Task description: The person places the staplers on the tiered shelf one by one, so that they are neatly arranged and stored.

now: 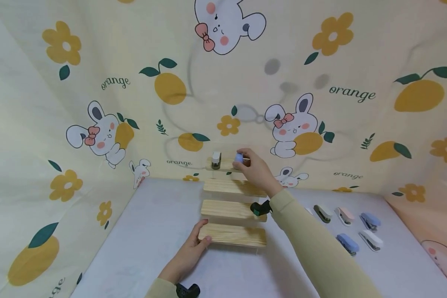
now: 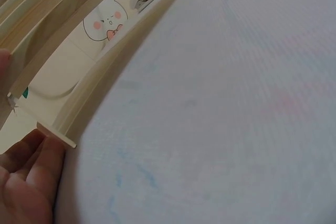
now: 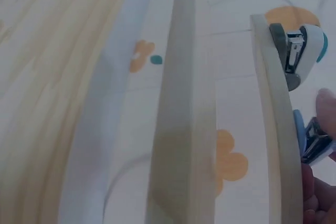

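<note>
A stepped wooden display rack point(image 1: 232, 236) with pale plank tiers stands against the patterned backdrop. My left hand point(image 1: 189, 250) grips the left end of its lowest plank, thumb at the front edge. Up at the top tier, my right hand point(image 1: 259, 169) pinches a small blue stapler point(image 1: 239, 158) between thumb and fingers. In the right wrist view this blue stapler point(image 3: 315, 139) is right at the top plank, partly covered by fingers. To its left, a white stapler with a dark base point(image 1: 216, 160) stands on the same plank.
On the table right of the rack lie several more staplers: a white-and-dark one point(image 1: 322, 213), a pink one point(image 1: 344, 215), two blue ones point(image 1: 370, 221) and a white one point(image 1: 371, 240). My right sleeve point(image 1: 316, 240) hides part of the table beside them. A printed cloth backdrop point(image 1: 223, 82) rises behind.
</note>
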### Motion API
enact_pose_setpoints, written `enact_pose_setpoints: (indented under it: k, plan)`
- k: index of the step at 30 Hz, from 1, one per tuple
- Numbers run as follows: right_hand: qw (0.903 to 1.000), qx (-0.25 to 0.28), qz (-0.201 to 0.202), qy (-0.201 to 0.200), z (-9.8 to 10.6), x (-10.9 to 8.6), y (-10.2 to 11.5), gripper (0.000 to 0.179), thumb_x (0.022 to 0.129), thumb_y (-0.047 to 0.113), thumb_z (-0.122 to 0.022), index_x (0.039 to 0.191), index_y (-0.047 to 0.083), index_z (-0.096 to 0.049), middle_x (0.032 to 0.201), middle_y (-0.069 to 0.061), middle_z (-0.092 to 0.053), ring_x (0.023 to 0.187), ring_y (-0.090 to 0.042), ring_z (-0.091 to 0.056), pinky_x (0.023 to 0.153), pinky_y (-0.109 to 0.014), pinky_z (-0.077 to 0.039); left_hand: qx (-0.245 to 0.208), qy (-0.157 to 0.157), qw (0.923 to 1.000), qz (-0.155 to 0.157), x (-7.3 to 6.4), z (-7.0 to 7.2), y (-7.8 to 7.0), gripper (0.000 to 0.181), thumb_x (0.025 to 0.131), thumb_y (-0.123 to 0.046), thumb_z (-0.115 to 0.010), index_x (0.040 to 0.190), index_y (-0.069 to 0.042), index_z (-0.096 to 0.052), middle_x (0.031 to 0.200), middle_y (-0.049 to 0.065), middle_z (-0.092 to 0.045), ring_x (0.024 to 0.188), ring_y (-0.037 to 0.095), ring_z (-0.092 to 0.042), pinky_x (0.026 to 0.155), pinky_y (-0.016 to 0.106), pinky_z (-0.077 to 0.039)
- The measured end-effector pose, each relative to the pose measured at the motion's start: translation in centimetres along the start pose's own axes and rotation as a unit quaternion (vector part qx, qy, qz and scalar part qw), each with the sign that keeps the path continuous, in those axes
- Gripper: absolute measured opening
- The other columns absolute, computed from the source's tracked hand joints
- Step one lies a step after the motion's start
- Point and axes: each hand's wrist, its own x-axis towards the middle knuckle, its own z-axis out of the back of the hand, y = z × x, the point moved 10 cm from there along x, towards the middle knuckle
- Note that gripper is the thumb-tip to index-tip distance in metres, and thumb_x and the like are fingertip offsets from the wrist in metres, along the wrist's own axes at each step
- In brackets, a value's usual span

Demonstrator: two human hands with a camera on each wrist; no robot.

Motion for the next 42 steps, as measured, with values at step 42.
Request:
enact_pose_setpoints:
  k: [42]
  plan:
    - [0.9944, 0.063, 0.029, -0.080, 5.6, -8.1, -2.2, 0.066, 0.089, 0.049, -0.065, 0.142, 0.017, -0.041, 0.135, -0.006, -0.050, 0.107, -0.022, -0.057, 0.088, -0.044, -0.049, -0.003, -0.003, 1.0000, -0.006, -0.4, 0.1, -0.7, 0.058, 0.097, -0.044, -0.054, 0.148, -0.036, -0.027, 0.158, 0.010, -0.020, 0.143, 0.032, -0.018, 0.111, 0.057, -0.019]
